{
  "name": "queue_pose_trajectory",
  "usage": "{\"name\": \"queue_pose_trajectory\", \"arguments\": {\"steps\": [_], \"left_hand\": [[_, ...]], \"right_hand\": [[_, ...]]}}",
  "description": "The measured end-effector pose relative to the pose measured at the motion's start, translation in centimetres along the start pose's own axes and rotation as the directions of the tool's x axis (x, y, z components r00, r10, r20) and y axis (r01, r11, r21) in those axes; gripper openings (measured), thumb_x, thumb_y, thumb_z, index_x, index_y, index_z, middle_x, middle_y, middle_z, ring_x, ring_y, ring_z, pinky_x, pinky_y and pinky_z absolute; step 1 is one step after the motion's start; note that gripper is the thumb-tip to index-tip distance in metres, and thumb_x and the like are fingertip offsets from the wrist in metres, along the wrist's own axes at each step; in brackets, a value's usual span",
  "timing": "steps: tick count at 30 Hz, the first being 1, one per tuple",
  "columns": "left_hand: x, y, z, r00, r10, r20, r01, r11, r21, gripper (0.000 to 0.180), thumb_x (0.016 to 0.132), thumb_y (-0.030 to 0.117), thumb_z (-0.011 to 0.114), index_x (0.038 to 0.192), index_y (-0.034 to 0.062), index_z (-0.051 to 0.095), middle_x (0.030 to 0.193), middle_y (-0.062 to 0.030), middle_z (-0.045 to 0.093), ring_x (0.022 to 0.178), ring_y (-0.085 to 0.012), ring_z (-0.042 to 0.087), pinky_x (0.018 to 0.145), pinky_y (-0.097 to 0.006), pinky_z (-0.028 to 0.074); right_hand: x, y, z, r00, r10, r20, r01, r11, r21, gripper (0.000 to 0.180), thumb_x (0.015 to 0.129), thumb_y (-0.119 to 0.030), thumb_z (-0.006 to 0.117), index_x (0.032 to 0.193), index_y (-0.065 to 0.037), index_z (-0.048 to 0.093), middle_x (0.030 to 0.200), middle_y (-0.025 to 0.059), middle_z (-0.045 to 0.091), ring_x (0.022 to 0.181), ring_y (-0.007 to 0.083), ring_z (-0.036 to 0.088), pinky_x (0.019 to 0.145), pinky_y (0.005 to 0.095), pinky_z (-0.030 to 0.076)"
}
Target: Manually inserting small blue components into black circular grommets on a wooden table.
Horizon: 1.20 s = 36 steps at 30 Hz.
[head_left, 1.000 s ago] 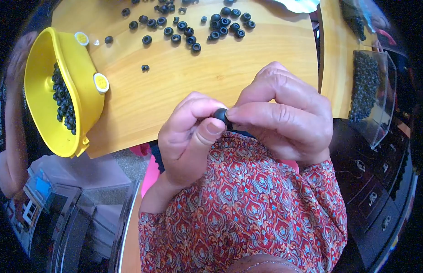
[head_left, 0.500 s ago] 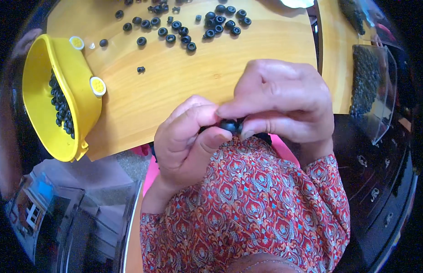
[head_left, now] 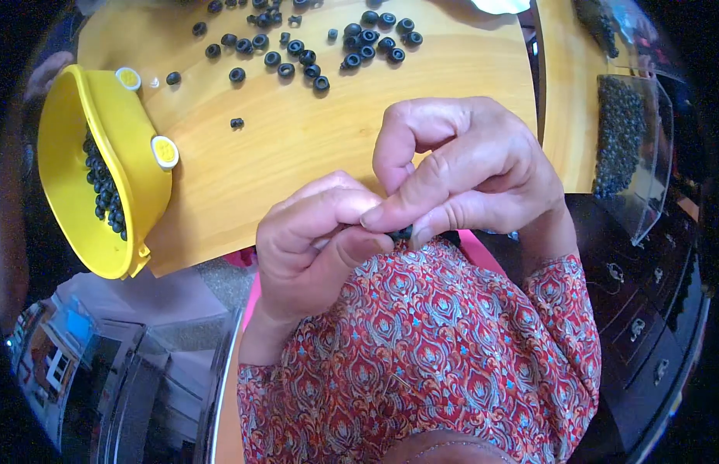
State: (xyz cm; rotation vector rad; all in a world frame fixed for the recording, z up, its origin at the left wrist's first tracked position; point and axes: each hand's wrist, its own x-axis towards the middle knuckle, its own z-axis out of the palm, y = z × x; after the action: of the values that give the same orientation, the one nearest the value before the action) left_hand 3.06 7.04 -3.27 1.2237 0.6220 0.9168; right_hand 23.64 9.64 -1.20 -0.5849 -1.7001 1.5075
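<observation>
Just beyond the table's near edge, my left hand (head_left: 317, 243) and my right hand (head_left: 471, 166) meet in front of my body. Both pinch a small round black part (head_left: 403, 232) between thumb and forefinger. The fingertips cover most of it, so its exact kind does not show. On the wooden table (head_left: 313, 147), several loose black ring-shaped parts (head_left: 295, 48) lie scattered toward the far side. One small black piece (head_left: 236, 123) sits apart from them, nearer to my left hand.
A yellow tub (head_left: 147, 205) with black parts inside stands tilted at the table's left. At the right, a clear container (head_left: 655, 166) holds many small dark pieces. Something white (head_left: 502, 6) lies at the far edge. Dark drawers (head_left: 630, 309) stand at the lower right.
My right hand's fingers have curled and shifted left and lower over the black part, covering more of it. My left hand has barely moved.
</observation>
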Motion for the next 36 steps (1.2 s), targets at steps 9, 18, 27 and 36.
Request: {"name": "queue_pose_trajectory", "arguments": {"steps": [9,18,27,36], "left_hand": [[-0.4,-0.2,0.6,1.0,-0.014,-0.019,0.013,0.999,-0.041,0.019,0.082,0.017,0.069,0.089,-0.0003,0.064,0.074,-0.005,0.058,0.067,-0.0127,0.055,0.06,-0.024,0.042],[-0.5,-1.3,0.8,0.997,-0.065,-0.048,0.055,0.982,-0.183,0.021,0.086,0.014,0.066,0.094,-0.0038,0.061,0.081,-0.0071,0.058,0.073,-0.012,0.054,0.065,-0.024,0.042],[-0.3,-0.5,1.9,0.959,-0.268,-0.096,0.219,0.909,-0.356,0.038,0.085,0.036,0.066,0.087,-0.0019,0.058,0.071,-0.0069,0.058,0.06,-0.0133,0.053,0.057,-0.026,0.045],[-0.8,-1.2,0.9,0.973,-0.229,-0.006,0.208,0.895,-0.394,0.019,0.087,0.012,0.064,0.096,-0.0046,0.06,0.084,-0.003,0.055,0.073,-0.0079,0.051,0.066,-0.02,0.041]], "right_hand": [[-0.2,0.5,0.7,0.992,0.125,-0.025,-0.115,0.961,0.25,0.014,0.07,-0.005,0.075,0.081,0.002,0.07,0.079,0.0101,0.058,0.067,0.016,0.055,0.058,0.0268,0.042],[-0.2,1.2,0.7,0.98,0.188,-0.067,-0.158,0.935,0.318,0.018,0.068,-0.006,0.076,0.084,0.0,0.071,0.079,0.0084,0.058,0.071,0.0152,0.054,0.063,0.0266,0.041],[-0.1,2.2,0.0,0.987,0.158,-0.018,-0.141,0.924,0.355,0.031,0.067,-0.018,0.08,0.09,0.001,0.071,0.08,0.0071,0.058,0.073,0.0154,0.054,0.064,0.027,0.041],[-0.1,1.6,-0.4,0.995,0.101,0.008,-0.1,0.972,0.213,0.033,0.068,-0.017,0.079,0.094,0.002,0.07,0.079,0.0077,0.059,0.071,0.0166,0.054,0.063,0.0276,0.041]]}}
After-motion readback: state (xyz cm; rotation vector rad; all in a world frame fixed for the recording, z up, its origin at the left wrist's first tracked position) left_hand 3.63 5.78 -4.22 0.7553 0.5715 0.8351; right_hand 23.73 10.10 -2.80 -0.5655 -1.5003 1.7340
